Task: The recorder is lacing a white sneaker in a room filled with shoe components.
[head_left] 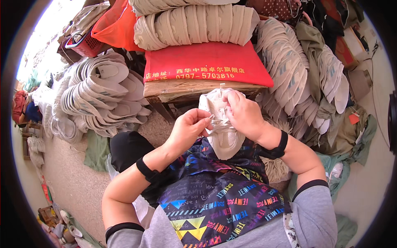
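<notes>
Left hand [191, 125] pinches thin white lace [222, 125], right hand [246, 116] curls over off-white mesh shoe [226, 144], grip hidden; uneven pulling could leave the lace slack.

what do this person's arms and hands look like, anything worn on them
The left hand and right hand wear no gloves. Each wrist has a black band, left band and right band, with a bulkier part on one side. The forearms are bare; the short grey sleeves end in black trim.
</notes>
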Demonstrator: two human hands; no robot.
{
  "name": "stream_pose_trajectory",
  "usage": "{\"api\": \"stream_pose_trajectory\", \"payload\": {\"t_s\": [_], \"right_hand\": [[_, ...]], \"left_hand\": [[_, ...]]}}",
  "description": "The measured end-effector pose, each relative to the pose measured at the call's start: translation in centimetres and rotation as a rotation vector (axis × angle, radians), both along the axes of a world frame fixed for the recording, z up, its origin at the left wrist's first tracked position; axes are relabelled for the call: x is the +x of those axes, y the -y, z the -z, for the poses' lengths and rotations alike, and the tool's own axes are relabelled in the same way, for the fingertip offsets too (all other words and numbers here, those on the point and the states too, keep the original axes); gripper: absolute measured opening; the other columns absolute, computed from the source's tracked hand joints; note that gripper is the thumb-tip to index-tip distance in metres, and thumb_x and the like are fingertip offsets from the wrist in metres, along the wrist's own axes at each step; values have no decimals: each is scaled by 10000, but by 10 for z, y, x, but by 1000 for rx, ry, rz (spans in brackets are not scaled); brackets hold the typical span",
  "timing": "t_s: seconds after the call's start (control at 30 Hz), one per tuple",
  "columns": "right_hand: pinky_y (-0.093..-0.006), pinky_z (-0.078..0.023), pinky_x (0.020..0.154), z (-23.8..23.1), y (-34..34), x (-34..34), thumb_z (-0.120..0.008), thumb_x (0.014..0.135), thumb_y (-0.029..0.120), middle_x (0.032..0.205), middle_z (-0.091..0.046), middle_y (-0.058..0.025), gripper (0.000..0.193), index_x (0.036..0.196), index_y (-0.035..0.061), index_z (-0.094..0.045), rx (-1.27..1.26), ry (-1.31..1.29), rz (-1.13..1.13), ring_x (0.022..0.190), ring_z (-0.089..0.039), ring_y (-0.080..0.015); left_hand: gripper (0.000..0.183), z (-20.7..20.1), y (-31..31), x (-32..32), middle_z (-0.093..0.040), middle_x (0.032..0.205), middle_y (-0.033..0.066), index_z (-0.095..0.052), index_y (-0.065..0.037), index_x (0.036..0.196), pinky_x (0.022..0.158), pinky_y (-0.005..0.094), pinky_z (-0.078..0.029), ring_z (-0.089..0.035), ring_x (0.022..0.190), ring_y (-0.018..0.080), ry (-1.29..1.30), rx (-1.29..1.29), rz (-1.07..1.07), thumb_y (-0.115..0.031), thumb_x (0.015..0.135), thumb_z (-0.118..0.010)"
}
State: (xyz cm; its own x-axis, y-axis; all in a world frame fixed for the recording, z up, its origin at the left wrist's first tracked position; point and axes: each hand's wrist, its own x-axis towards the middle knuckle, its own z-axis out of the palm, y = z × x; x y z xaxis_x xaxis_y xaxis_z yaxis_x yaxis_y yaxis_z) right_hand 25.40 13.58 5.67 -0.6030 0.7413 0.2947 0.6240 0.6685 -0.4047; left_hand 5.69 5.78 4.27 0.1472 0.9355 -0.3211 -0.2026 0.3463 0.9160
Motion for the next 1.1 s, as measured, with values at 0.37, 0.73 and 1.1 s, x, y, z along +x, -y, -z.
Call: {"api": "stream_pose_trajectory", "payload": {"t_s": [0.37,0.73,1.1], "right_hand": [[-409,-533,648,-7,8,-8,-632,827,79,1012,-613,-144,250,1054,45,-533,-6,134,-119,797,-644,-340],[-212,-461,495,-26,-31,-21,-567,953,38,893,-559,-7,93,1040,22,-540,-752,-591,7,615,-536,-36],[-288,-481,622,-26,-12,16,-633,890,77,803,-563,-30,65,930,30,-613,-465,-338,-191,713,-578,-136]], "left_hand": [[132,6,-1,1,-654,846,27,-571,-17,1055,639,209,-492,-588,689,66,-22,-12,-11,-115,969,-594],[120,9,0,15,-563,819,12,-612,-35,876,588,247,-466,-537,644,87,-695,423,-80,-99,852,-710],[119,11,-27,28,-566,837,78,-593,-85,797,733,413,-443,-582,809,284,-1310,751,-13,-160,753,-675]]}}
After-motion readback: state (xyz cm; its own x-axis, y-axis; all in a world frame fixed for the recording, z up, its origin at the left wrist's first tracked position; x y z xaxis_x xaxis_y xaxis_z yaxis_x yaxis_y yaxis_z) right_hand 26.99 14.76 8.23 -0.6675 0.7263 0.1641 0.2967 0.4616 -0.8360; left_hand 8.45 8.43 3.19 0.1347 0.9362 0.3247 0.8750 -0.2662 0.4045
